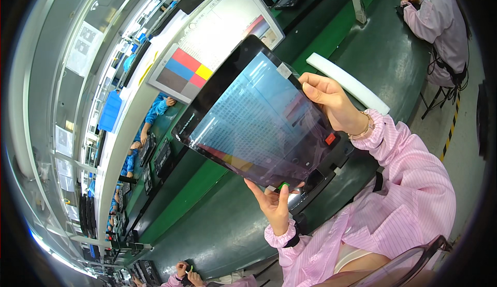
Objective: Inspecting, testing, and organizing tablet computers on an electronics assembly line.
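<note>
Between my hands is a glossy black flat screen panel point(253, 116), tilted, with reflections across its face. It carries a red sticker point(330, 139), a green tab point(282, 186) and a pale label point(283, 70). My right hand point(331, 100) pinches the panel's right edge, thumb in front. My left hand point(274, 207) grips its lower edge near the green tab; its fingers partly pass behind the panel. Below the panel's lower right side, a dark device or fixture point(323, 178) rests on the green bench point(228, 235), partly hidden.
A white foam strip point(347, 82) lies on the bench to the right. Behind the panel stands a sheet with colour blocks point(189, 72). Across a conveyor line point(171, 188) with dark devices, workers in blue sleeves sit. Workers in pink point(440, 23) sit at far right and at the bottom.
</note>
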{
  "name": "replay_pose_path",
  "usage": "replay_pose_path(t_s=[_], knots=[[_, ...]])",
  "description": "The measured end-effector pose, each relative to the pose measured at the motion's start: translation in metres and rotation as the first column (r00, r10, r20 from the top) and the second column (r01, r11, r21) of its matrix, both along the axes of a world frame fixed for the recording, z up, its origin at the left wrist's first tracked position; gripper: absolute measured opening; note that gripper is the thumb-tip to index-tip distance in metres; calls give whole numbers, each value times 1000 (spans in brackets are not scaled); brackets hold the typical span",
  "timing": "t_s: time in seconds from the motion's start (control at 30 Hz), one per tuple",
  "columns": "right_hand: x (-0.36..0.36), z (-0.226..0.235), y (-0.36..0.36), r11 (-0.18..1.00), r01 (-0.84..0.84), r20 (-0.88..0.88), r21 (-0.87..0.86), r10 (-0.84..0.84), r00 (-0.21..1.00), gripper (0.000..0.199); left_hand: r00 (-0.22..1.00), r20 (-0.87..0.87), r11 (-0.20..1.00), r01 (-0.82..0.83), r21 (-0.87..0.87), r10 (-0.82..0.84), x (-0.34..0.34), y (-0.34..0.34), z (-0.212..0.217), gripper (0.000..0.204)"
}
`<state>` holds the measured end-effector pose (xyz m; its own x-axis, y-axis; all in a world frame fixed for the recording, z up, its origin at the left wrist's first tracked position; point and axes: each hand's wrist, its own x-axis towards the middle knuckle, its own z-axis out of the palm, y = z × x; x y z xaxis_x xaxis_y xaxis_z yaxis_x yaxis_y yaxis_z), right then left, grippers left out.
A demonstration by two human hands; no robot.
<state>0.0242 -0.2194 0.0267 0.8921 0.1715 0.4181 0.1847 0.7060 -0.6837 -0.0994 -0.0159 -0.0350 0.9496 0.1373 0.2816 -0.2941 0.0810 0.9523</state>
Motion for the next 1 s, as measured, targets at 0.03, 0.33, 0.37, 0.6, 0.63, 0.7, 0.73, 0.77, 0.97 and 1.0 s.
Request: replay_pose_path(t_s=[0.03, 0.33, 0.37, 0.6, 0.63, 0.7, 0.73, 0.77, 0.97, 1.0], knots=[[0, 0, 0, 999, -41, 26, 5, 41, 999, 19, 998, -59, 999, -29, 22, 30, 0, 0, 1, 91], [2, -2, -2, 998, -27, 42, -51, 30, 999, 20, 994, -106, 998, 31, -47, -35, -2, 5, -3, 91], [2, -2, -2, 998, -34, 43, -54, 36, 998, 20, 997, -42, 996, 66, -56, -68, -2, 6, -5, 91], [1, -1, 0, 998, 24, 0, -51, -24, 1000, 22, 999, -45, 999, 28, -36, -29, -2, 10, -13, 92], [1, -1, 0, 999, -6, 13, -54, 7, 1000, 22, 993, -115, 1000, -8, -16, 6, -1, 10, -13, 92], [0, 0, 0, 999, 13, 1, -45, -13, 1000, 22, 999, -39, 1000, 5, -3, -5, 0, 10, -12, 93], [0, 1, 0, 999, -18, 11, -49, 19, 1000, 22, 996, -76, 999, -36, 24, 38, 0, 10, -12, 94], [0, 1, 0, 999, -27, 10, -43, 27, 1000, 22, 1000, -18, 1000, -10, 18, 10, 1, 9, -11, 94], [1, -3, -2, 998, -48, -1, -37, 48, 999, 21, 982, 180, 981, -95, 167, 65, 5, 6, -9, 88], [1, -4, -2, 999, -24, -31, -35, 23, 999, 21, 965, 243, 978, -140, 152, 100, 9, 6, -9, 77]])
